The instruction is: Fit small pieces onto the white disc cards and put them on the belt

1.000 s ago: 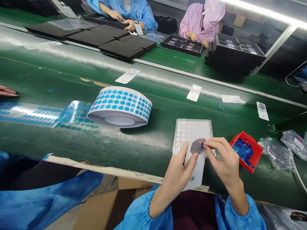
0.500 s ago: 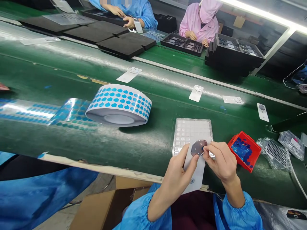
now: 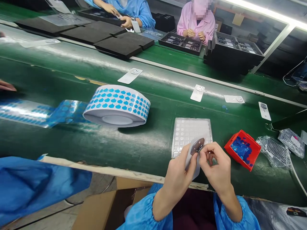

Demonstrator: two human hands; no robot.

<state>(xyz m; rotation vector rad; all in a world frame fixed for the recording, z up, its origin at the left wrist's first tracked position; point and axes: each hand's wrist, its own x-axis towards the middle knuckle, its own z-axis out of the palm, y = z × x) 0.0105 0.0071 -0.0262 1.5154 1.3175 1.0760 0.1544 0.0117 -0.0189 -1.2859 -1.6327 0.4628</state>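
My left hand (image 3: 178, 174) is closed around the edges of a pale phone back cover (image 3: 196, 172) with a dark, glossy, rounded camera plate (image 3: 198, 145) at its upper end. The cover is tilted, so it shows narrow. Close to its right edge, my right hand (image 3: 216, 167) has its thumb and fingertips pinched together; anything between them is too small to make out. Beneath and behind the cover lies a clear plastic tray (image 3: 179, 140) with rows of small cells. A red bin (image 3: 254, 152) holding small blue film pieces stands right of my right hand.
A large roll of blue stickers (image 3: 117, 103) stands left, its strip (image 3: 26, 111) trailing away. Several white covers (image 3: 130, 76) lie on the green belt (image 3: 163, 75). Bubble-wrapped packs (image 3: 274, 151) sit right. Across, two people work beside black trays (image 3: 117, 44). Another person's hand (image 3: 7, 85) shows left.
The cover has turned from nearly face-on to a steep tilt in my left hand. My right fingertips have shifted from the camera plate's edge to slightly lower.
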